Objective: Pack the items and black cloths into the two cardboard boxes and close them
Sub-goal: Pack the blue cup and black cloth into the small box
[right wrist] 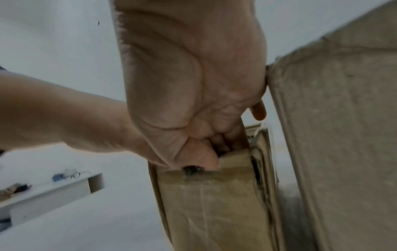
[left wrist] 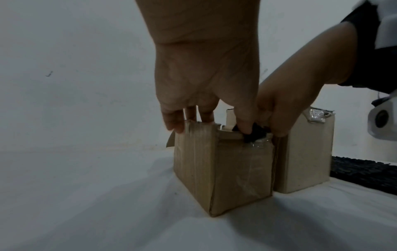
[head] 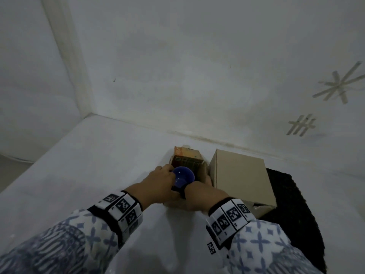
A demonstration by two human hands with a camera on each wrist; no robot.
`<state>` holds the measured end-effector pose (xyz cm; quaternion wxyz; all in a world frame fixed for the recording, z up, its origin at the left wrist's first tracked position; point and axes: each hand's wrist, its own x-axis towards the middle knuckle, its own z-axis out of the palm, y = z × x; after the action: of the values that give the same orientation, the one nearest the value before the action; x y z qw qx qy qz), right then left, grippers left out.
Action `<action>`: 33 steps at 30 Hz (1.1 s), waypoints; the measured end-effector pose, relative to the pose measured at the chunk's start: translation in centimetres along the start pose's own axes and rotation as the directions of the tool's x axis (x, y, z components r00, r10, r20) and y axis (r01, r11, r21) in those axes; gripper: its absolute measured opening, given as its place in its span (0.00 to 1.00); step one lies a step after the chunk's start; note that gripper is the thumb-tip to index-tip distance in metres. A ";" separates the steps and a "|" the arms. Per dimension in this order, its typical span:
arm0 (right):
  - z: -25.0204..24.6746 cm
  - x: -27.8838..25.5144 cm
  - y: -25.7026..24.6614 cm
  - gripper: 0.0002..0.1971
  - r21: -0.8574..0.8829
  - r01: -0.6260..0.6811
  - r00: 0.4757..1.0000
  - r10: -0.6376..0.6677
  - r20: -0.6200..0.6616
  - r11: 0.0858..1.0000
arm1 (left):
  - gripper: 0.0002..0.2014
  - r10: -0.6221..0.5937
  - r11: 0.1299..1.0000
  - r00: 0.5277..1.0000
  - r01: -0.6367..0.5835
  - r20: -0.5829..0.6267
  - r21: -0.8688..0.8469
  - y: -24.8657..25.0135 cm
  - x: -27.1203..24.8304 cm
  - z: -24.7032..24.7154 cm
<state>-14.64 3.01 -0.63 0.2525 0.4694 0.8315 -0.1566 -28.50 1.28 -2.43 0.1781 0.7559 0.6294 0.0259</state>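
A small open cardboard box point(head: 203, 171) point(left wrist: 223, 169) point(right wrist: 210, 203) stands on the white surface. In it are an orange carton point(head: 187, 155) and a blue bowl point(head: 182, 176). A black cloth point(left wrist: 255, 134) point(right wrist: 192, 169) bulges over its near rim. My left hand point(head: 167, 171) point(left wrist: 206, 125) has straight fingers on the box's left rim, and its thumb presses the cloth. My right hand point(head: 205, 192) point(right wrist: 212, 152) curls into the box's near right corner and pinches the cloth. A closed cardboard box point(head: 241, 178) point(left wrist: 305, 152) stands right beside it.
The closed box sits on a second black cloth point(head: 286, 204) point(left wrist: 365, 171) spread to the right. A white wall point(head: 197, 76) rises close behind both boxes. A low white ledge point(right wrist: 53, 190) with small items lies off to the left.
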 end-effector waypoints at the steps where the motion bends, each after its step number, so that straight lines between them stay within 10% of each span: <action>1: -0.8 -0.6 0.0 0.16 0.015 0.011 0.999 -0.010 -0.052 1.000 | 0.21 -0.015 0.997 0.999 0.017 -0.028 0.074 0.2 0.1 -0.3; 7: -4.4 -5.5 5.8 0.16 0.368 0.092 0.780 0.162 -0.605 0.925 | 0.20 -0.053 0.984 0.997 0.061 -0.053 0.169 3.1 1.8 -0.6; 12: 0.5 -9.8 17.8 0.11 0.863 0.074 0.488 0.736 -0.469 0.500 | 0.08 -0.102 0.989 0.993 0.095 -0.061 -0.110 7.1 3.3 -0.3; 14: 4.0 -10.2 21.5 0.11 0.892 -0.123 0.545 0.781 -0.306 0.436 | 0.13 -0.099 0.958 0.985 0.057 -0.140 -0.281 9.1 3.9 -0.1; 17: 9.2 -9.8 23.7 0.13 0.697 -0.410 0.740 0.661 -0.124 0.589 | 0.14 -0.133 0.919 0.932 -0.010 -0.336 -0.393 12.9 4.6 0.0; 21: 14.4 -9.0 23.5 0.21 0.541 -0.458 0.804 0.589 -0.087 0.705 | 0.16 -0.063 0.939 0.915 -0.081 -0.397 -0.336 17.5 4.9 0.4; 28: 17.4 -7.5 24.8 0.11 0.499 -0.292 0.823 0.480 -0.303 0.816 | 0.14 0.095 0.962 0.965 -0.152 -0.243 -0.228 20.3 4.3 2.9; 33: 12.4 -10.9 25.5 0.15 0.774 -0.104 0.592 0.664 -0.456 0.624 | 0.16 0.037 0.935 0.983 -0.098 -0.179 -0.340 20.2 4.3 2.2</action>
<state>15.36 2.15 -5.26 -0.2481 0.7307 0.6071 -0.1897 -7.98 1.98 0.84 0.2535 0.7288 0.6014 0.2070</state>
